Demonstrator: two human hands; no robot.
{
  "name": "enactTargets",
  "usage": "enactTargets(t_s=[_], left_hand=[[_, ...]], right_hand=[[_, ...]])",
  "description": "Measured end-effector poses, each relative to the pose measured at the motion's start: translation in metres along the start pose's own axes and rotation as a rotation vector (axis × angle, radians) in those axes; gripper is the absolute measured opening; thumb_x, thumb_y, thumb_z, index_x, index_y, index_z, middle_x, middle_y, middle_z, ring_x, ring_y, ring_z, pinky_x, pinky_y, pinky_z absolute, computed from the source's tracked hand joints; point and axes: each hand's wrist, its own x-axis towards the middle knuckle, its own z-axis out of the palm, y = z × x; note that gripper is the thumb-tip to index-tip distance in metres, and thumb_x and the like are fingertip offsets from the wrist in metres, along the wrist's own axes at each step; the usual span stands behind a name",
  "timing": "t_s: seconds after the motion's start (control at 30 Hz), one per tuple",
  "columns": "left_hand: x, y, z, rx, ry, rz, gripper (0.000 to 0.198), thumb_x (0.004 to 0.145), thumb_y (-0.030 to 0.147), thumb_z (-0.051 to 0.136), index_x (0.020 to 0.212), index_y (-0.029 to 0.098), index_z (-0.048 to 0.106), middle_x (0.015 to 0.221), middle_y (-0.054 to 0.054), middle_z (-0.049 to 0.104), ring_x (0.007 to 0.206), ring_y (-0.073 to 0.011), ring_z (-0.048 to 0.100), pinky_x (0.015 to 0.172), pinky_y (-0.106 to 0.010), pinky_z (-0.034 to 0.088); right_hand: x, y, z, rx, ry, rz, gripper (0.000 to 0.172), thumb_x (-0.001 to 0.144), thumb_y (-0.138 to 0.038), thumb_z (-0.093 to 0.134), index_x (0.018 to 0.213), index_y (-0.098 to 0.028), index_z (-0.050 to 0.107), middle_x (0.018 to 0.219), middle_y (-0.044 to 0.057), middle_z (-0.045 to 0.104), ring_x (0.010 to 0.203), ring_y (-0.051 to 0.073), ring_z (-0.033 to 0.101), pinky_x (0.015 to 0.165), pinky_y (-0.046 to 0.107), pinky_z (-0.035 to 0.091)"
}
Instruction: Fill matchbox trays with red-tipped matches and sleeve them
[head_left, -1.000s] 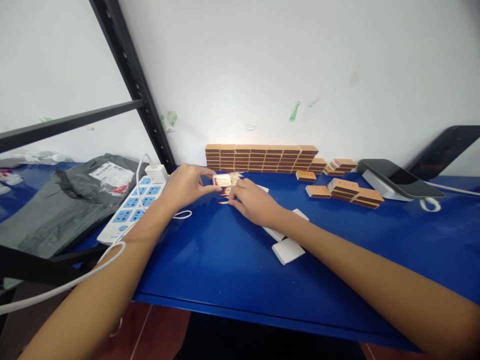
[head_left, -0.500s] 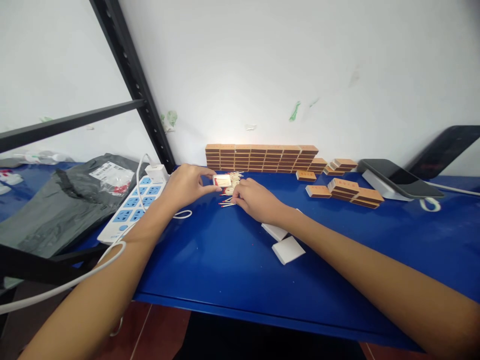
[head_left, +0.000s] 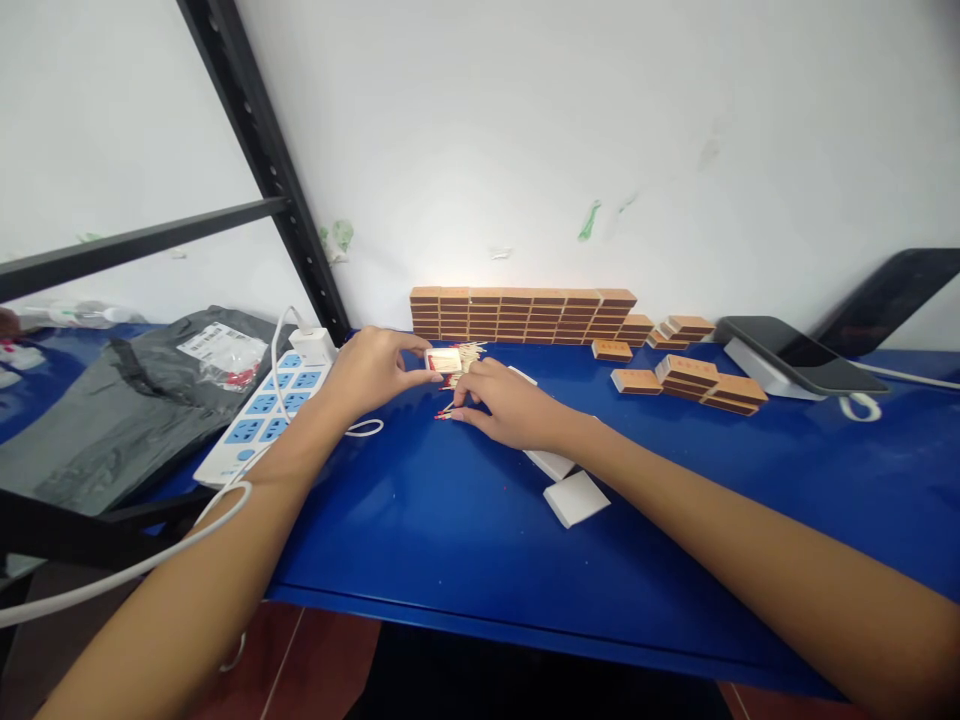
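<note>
My left hand (head_left: pixel 373 372) pinches a small open matchbox tray (head_left: pixel 443 360) between thumb and fingers, just above the blue table (head_left: pixel 420 520). My right hand (head_left: pixel 504 403) rests on the table beside it, fingers curled onto loose red-tipped matches (head_left: pixel 447 411). A heap of matches (head_left: pixel 470 352) lies just behind the tray. White inner trays (head_left: pixel 575 497) lie under and near my right wrist.
Several orange-brown matchboxes form a stacked row (head_left: pixel 525 315) against the wall, with loose ones (head_left: pixel 686 383) to the right. A white and blue power strip (head_left: pixel 264 415) with cables and a grey plastic bag (head_left: pixel 127 405) lie left. A phone on a stand (head_left: pixel 795 360) sits at the right.
My right hand has shifted slightly left and forward, pulling a few matches toward the near side. The left hand has kept the tray in place.
</note>
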Motion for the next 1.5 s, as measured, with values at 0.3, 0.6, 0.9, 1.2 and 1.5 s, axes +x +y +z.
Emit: enactTargets(t_s=[0.3, 0.6, 0.9, 1.2, 1.5], left_hand=[[0.000, 0.000, 0.000, 0.010, -0.003, 0.007, 0.035, 0.081, 0.048, 0.090, 0.106, 0.024, 0.087, 0.076, -0.005, 0.080, 0.070, -0.0248, 0.075, 0.068, -0.032, 0.047], [0.000, -0.003, 0.001, 0.033, -0.008, -0.001, 0.036, 0.080, 0.048, 0.090, 0.108, 0.026, 0.087, 0.076, -0.004, 0.079, 0.070, -0.0243, 0.073, 0.068, -0.032, 0.046], [-0.003, 0.006, 0.001, -0.118, -0.019, 0.067, 0.045, 0.078, 0.058, 0.090, 0.108, 0.025, 0.088, 0.076, -0.004, 0.080, 0.062, -0.0212, 0.070, 0.064, -0.031, 0.047], [-0.005, 0.019, 0.002, -0.256, -0.039, 0.076, 0.042, 0.075, 0.051, 0.094, 0.105, 0.022, 0.088, 0.070, -0.003, 0.078, 0.060, -0.0202, 0.071, 0.062, -0.030, 0.050], [-0.005, 0.017, 0.000, -0.293, -0.014, 0.068, 0.044, 0.075, 0.052, 0.095, 0.107, 0.022, 0.088, 0.070, -0.003, 0.078, 0.058, -0.0183, 0.068, 0.059, -0.029, 0.049]], right_hand=[[0.003, 0.000, 0.005, -0.022, -0.053, 0.024, 0.012, 0.104, -0.018, 0.062, 0.095, -0.018, 0.070, 0.107, 0.012, 0.073, 0.111, 0.028, 0.062, 0.095, 0.040, 0.048], [0.006, 0.004, -0.022, -0.058, 0.049, 0.062, 0.011, 0.104, -0.022, 0.063, 0.095, -0.018, 0.069, 0.102, 0.010, 0.068, 0.101, 0.025, 0.059, 0.086, 0.036, 0.044], [0.007, 0.013, -0.024, -0.192, 0.271, 0.075, 0.011, 0.107, -0.023, 0.059, 0.101, -0.018, 0.066, 0.102, 0.011, 0.065, 0.100, 0.027, 0.053, 0.086, 0.038, 0.042], [0.006, 0.006, -0.020, -0.221, 0.255, 0.078, 0.006, 0.105, -0.023, 0.064, 0.101, -0.019, 0.066, 0.101, 0.010, 0.064, 0.102, 0.027, 0.054, 0.085, 0.037, 0.042], [0.005, 0.013, -0.021, -0.189, 0.241, 0.051, 0.012, 0.106, -0.026, 0.062, 0.097, -0.019, 0.064, 0.099, 0.009, 0.063, 0.098, 0.026, 0.054, 0.085, 0.037, 0.041]])
